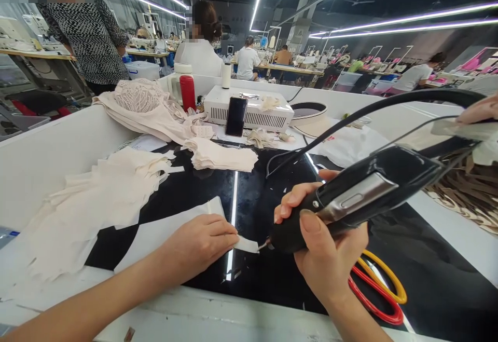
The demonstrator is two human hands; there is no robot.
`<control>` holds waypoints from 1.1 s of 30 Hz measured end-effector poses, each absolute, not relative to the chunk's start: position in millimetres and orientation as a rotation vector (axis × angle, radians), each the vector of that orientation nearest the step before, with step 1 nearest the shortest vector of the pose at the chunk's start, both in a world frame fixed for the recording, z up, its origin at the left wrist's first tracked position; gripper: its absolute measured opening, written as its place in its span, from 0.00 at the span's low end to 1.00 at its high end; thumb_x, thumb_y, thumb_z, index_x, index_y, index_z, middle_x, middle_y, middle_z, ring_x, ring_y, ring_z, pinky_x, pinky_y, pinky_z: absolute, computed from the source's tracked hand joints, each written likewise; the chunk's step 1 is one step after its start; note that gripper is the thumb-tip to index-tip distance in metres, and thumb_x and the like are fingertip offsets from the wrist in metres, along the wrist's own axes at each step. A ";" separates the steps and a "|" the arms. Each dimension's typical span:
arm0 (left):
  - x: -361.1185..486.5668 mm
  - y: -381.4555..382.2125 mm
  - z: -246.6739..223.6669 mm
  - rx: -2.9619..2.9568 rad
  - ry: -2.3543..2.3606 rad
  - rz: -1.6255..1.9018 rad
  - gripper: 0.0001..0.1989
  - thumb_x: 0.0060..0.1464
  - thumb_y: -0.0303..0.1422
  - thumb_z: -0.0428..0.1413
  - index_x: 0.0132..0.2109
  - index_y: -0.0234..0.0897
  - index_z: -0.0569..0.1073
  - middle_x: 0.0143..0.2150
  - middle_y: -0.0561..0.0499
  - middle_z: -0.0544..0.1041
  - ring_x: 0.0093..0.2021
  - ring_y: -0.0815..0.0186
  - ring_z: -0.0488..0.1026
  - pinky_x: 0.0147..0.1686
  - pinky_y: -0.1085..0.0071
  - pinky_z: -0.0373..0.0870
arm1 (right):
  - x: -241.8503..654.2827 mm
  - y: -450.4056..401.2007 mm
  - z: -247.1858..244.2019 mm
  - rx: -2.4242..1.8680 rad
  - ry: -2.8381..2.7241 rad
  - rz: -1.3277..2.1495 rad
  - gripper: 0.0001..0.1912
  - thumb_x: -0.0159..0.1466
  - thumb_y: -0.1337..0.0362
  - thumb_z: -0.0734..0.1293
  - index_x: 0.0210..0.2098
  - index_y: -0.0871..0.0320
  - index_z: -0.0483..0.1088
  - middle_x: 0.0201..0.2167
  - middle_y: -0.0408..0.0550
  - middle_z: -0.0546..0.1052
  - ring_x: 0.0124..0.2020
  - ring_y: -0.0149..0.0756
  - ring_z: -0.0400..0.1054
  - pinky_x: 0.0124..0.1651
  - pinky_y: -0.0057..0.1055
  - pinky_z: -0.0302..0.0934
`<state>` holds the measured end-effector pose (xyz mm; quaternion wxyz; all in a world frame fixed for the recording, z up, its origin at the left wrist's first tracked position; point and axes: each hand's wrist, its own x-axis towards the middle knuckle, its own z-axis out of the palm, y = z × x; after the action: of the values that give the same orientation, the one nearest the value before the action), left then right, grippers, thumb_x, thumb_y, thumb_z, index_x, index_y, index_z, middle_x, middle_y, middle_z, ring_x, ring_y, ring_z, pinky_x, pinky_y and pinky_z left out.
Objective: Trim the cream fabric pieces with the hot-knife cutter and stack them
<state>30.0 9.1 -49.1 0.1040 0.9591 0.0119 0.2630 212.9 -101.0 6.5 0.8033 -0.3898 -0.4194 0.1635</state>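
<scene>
Your white fabric piece point(167, 233) lies at the centre of the frame, slightly left, its narrow end reaching out toward the middle. Your left hand point(204, 243) has its fingers bunched together, pinching the piece near that end. Your right hand point(327, 251), right of centre, wraps its fingers and thumb around a black corded handheld tool point(373, 191) with a silver panel. The tool's thin metal tip point(265, 244) points left at the fabric's end; you cannot tell whether the 2 touch. Below your work spreads a glossy black sheet point(428, 274). At the lower right, beside your right wrist, lie 2 loop handles point(392, 292), 1 red and 1 yellow.

Above centre you have a stack of cream fabric pieces point(223, 158), and a larger cream heap point(89, 196) spreads across the left. A beige lace bra point(136, 100) lies at the upper left. At the upper centre, a smartphone point(236, 116) leans against a white vented box point(268, 108), right of a red bottle point(188, 93). At the right edge, another person's hand point(480, 109) appears above brown straps point(462, 186).
</scene>
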 end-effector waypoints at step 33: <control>40.4 8.2 -67.2 2.812 0.019 0.821 0.10 0.73 0.26 0.53 0.43 0.37 0.78 0.43 0.49 0.82 0.44 0.65 0.78 0.47 0.68 0.74 | 201.5 -70.6 13.0 -0.848 -0.866 0.350 0.21 0.61 0.63 0.76 0.51 0.49 0.69 0.30 0.36 0.75 0.25 0.31 0.70 0.28 0.32 0.70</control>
<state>40.4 8.2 -67.2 0.1058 0.9545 0.0066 0.2788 201.5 -70.6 13.0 0.8076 -0.3963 -0.4048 0.1638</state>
